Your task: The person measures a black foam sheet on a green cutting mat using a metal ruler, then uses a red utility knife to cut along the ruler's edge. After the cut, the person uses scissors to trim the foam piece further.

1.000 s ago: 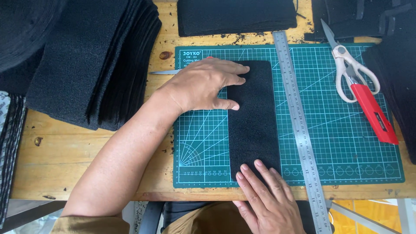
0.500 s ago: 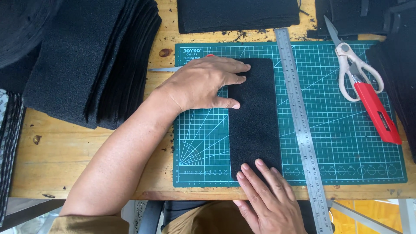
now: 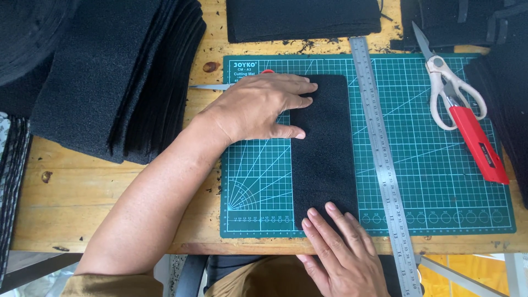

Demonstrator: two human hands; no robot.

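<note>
Bright, even daylight; no hard shadows. Soft shadow under left hand toward 6 o'clock, faint shadow under right hand. Mild sheen along steel ruler, no blown glare. Black foam strip and foam stack at 10 o'clock lose texture in darks. Focus sharp centre; slight softness at corners.

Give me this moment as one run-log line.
left hand: flat on foam strip top | right hand: fingertips on its lower end | strip: on cutting mat, beside steel ruler
</note>
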